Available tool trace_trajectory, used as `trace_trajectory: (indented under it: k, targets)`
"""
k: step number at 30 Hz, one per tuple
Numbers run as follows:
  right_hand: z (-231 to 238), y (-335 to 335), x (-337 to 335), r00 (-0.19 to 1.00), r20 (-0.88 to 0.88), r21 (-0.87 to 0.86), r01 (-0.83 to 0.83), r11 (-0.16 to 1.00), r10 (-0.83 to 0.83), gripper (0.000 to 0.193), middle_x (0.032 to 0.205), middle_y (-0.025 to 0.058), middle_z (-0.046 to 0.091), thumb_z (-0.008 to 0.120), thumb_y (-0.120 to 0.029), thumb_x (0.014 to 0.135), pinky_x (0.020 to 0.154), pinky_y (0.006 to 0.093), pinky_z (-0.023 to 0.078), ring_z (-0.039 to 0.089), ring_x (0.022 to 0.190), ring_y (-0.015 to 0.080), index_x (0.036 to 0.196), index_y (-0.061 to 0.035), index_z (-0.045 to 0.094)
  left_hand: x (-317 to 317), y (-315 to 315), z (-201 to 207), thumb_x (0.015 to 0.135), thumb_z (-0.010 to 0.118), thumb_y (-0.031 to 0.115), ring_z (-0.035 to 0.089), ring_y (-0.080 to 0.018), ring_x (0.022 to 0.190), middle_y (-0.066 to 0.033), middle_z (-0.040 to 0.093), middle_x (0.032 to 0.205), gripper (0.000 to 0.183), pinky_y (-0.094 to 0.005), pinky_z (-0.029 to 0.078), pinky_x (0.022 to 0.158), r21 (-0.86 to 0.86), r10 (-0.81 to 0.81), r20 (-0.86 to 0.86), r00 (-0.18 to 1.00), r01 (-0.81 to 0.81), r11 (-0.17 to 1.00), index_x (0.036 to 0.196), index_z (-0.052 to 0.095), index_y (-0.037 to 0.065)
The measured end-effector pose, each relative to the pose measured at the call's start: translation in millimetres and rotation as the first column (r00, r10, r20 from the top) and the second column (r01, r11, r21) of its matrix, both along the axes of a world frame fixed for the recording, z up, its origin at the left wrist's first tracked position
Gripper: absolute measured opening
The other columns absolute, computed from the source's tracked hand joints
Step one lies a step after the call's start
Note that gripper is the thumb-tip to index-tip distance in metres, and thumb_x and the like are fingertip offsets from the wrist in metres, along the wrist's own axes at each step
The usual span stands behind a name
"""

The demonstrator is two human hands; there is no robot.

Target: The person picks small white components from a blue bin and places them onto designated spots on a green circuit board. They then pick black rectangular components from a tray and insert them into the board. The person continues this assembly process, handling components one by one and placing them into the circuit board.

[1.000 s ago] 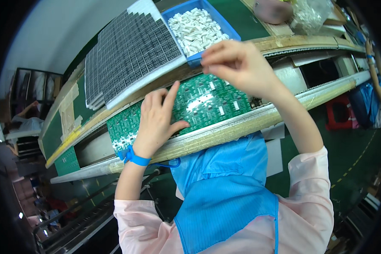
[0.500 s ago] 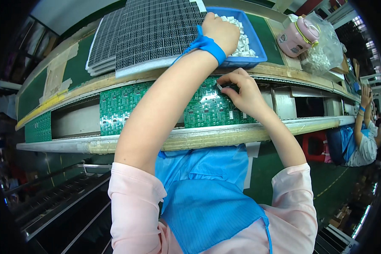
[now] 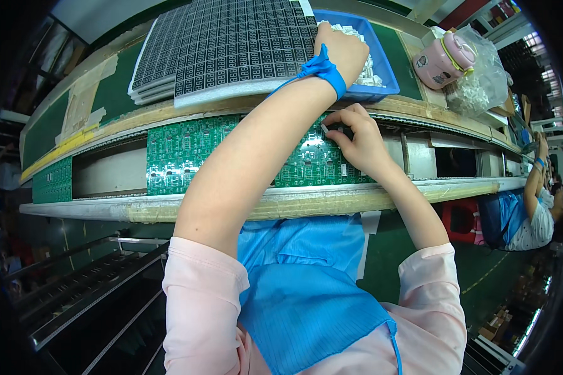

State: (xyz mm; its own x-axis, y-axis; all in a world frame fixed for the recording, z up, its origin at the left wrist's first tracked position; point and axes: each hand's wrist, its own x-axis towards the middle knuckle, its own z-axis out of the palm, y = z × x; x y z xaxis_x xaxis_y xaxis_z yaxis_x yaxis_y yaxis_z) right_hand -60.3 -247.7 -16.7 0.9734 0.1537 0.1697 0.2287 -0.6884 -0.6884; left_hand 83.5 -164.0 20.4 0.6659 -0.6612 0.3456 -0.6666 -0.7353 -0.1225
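My left arm, with a blue wrist band [image 3: 324, 69], stretches across the rail to a blue bin [image 3: 388, 81] full of small white plastic connectors [image 3: 370, 74]. My left hand [image 3: 345, 51] is over the bin's left part with its fingers bent down, their tips hidden behind the hand. Just in front of the bin, my right hand [image 3: 364, 139] pinches a small white connector [image 3: 324, 129] between thumb and forefinger. It is held over a green circuit board [image 3: 300, 176], partly covered by my left forearm. One white part [image 3: 343, 169] stands on that board near its right end.
Left of my forearm lies another green board [image 3: 175, 153] in the track, with one more board [image 3: 52, 182] at the far left. Stacked sheets of black parts [image 3: 231, 53] sit beside the bin. A pink jar [image 3: 443, 61] and a plastic bag [image 3: 489, 78] stand right. A co-worker [image 3: 532, 206] is farther right.
My left hand has shifted slightly right and down over the bin. My right hand stays at nearly the same place on the board, still pinching the connector. The view has shifted a little.
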Motion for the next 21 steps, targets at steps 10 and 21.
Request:
trace_trajectory:
  k: [10, 21]
  targets:
    - [-5.3, 0.8, -0.6, 0.958, 0.26, -0.158, -0.082, 0.984, 0.122, 0.023, 0.089, 0.0118, 0.066, 0.075, 0.005, 0.075, 0.078, 0.0397, 0.051, 0.06, 0.088, 0.0296, 0.096, -0.0016, 0.071, 1.9, 6.2, 9.6, 0.082, 0.068, 0.006, 0.074, -0.0308, 0.087, -0.0118, 0.076, 0.088, 0.013, -0.044, 0.056, 0.08, -0.115, -0.127, 0.014, 0.992, 0.128, 0.985, 0.091, 0.075, 0.012]
    - [-6.4, 7.9, 3.2, 0.947, 0.295, -0.315, -0.034, 0.949, 0.132, 0.007, 0.084, 0.0086, 0.071, 0.075, -0.003, 0.069, 0.08, 0.041, 0.052, 0.062, 0.089, 0.0271, 0.075, -0.0025, 0.072, -99.1, 96.1, 53.7, 0.081, 0.075, 0.005, 0.072, -0.0296, 0.081, -0.0143, 0.073, 0.09, 0.016, -0.0373, 0.057, 0.069, -0.634, -0.468, -0.046, 0.883, 0.336, 0.696, 0.097, 0.074, 0.002]
